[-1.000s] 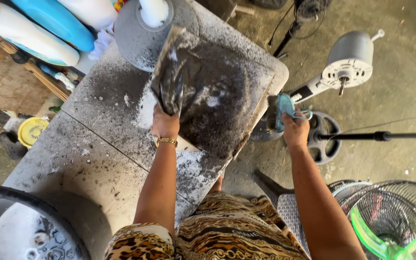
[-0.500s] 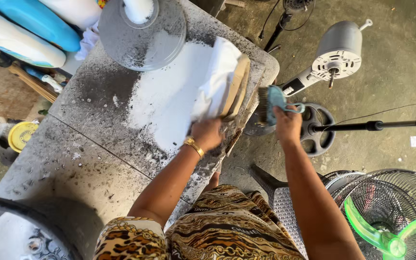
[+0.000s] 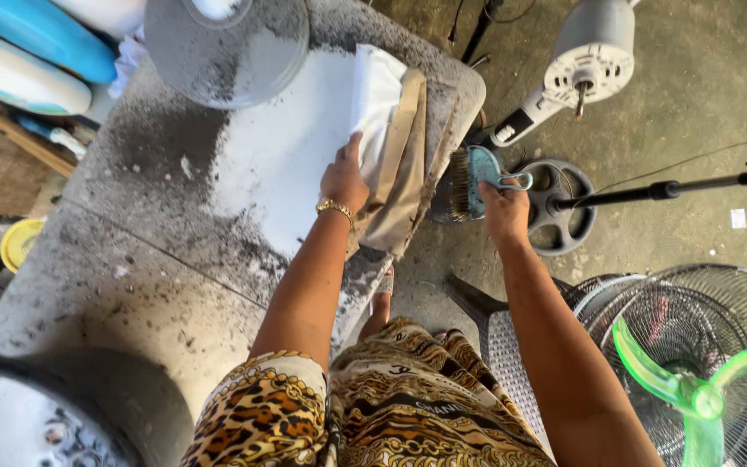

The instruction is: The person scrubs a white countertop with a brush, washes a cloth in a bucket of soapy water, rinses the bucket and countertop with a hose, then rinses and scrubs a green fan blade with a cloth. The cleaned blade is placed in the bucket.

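Since a moment ago the flat panel [image 3: 395, 164] has been tipped further over, so that its white face and tan cardboard-like edge now stand nearly on edge along the right rim of the tabletop [image 3: 123, 285], where a second ago its dark dusty side lay flat. Left hand [image 3: 345, 180], with a gold bracelet at the wrist, presses against the white face of the panel, fingers closed on its edge. Right hand [image 3: 503, 207] hangs off the side of the tabletop, fingers curled through the handle of a blue brush [image 3: 470, 182], whose dark bristles sit just beside the panel's lower edge. A pale clean patch marks the tabletop where the panel lay, ringed by dark dust. At the far end of the tabletop stands a grey round fan base [image 3: 226, 47]. On the floor to the right are a white fan motor [image 3: 585, 56], a dark round wheel-like part [image 3: 555, 203], wire fan guards [image 3: 693, 346] and a translucent green fan blade [image 3: 693, 393].
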